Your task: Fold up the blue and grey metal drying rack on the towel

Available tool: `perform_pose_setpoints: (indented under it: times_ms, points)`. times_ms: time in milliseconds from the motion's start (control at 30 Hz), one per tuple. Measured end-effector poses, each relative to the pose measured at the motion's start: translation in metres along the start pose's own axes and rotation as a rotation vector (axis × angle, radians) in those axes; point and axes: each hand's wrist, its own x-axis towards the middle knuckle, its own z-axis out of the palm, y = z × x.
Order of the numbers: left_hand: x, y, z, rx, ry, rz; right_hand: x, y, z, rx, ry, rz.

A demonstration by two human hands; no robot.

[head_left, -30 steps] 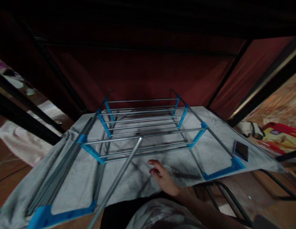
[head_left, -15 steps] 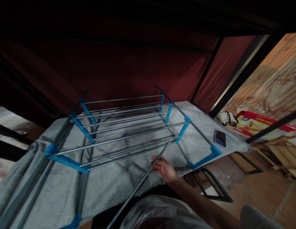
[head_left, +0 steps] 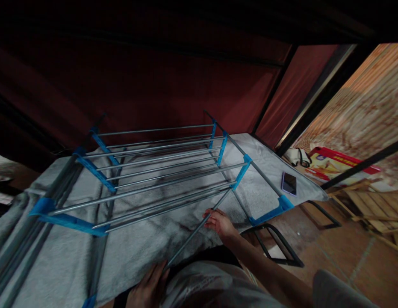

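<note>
Metal bars (head_left: pixel 147 188) already span the blue brackets (head_left: pixel 70 223) of the rack (head_left: pixel 240 176); one rod (head_left: pixel 190 240), apparently not yet fitted, slants in front, right hand (head_left: pixel 222 223) pinching it, left hand (head_left: pixel 147 286) wrapped round its near end

- Dim overall; the upper view sinks almost to black, and the dark red cloth (head_left: pixel 147 94) keeps little detail.
- The grey blanket (head_left: pixel 137 244) is the palest broad area, carrying soft-edged shadows beneath the rack (head_left: pixel 163 184) and beside the right of the hands (head_left: pixel 219 223).
- Thin pale highlights run along the metal rods; where the light comes from cannot be made out.
- The ridged wall (head_left: pixel 352 111) at right looks brighter and warmer.
- Wide-angle distortion stretches and slants shapes toward the edges.
- Fine detail is soft; lettering on the box (head_left: pixel 338 161) blurs.
</note>
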Motion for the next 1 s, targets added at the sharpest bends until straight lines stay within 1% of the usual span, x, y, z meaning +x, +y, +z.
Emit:
perform_pose_setpoints:
  times_ms: [33,100,167,233,300,400,467,500,667,733,833,1000]
  points:
    - [0.007,0.003,0.001,0.019,-0.037,0.021,0.000,0.003,-0.001,0.005,0.014,0.014]
    - [0.025,0.012,-0.002,0.023,-0.158,0.058,0.001,0.007,-0.005,0.017,0.041,0.030]
    - [0.044,0.023,-0.009,-0.003,-0.285,0.038,0.003,0.006,-0.010,0.024,0.078,0.029]
    - [0.062,0.035,-0.017,-0.032,-0.375,-0.016,0.007,0.001,-0.016,0.019,0.120,0.012]
    - [0.078,0.048,-0.026,-0.053,-0.415,-0.072,0.010,-0.006,-0.022,0.008,0.157,-0.003]
    - [0.094,0.063,-0.036,-0.062,-0.435,-0.105,0.013,-0.019,-0.026,0.009,0.156,-0.030]
    - [0.101,0.069,-0.039,-0.046,-0.400,-0.104,0.013,-0.027,-0.026,0.019,0.134,-0.052]
    - [0.103,0.070,-0.039,-0.034,-0.359,-0.097,0.014,-0.031,-0.024,0.022,0.122,-0.059]
    - [0.109,0.063,-0.039,0.000,-0.068,0.010,0.014,-0.045,-0.013,0.024,0.066,-0.083]
    - [0.112,0.060,-0.039,0.008,0.013,0.044,0.015,-0.049,-0.008,0.026,0.047,-0.085]
    - [0.117,0.056,-0.041,0.020,0.076,0.066,0.016,-0.054,-0.002,0.032,0.035,-0.090]
    - [0.129,0.056,-0.049,0.049,0.098,0.062,0.020,-0.062,0.006,0.036,0.010,-0.089]
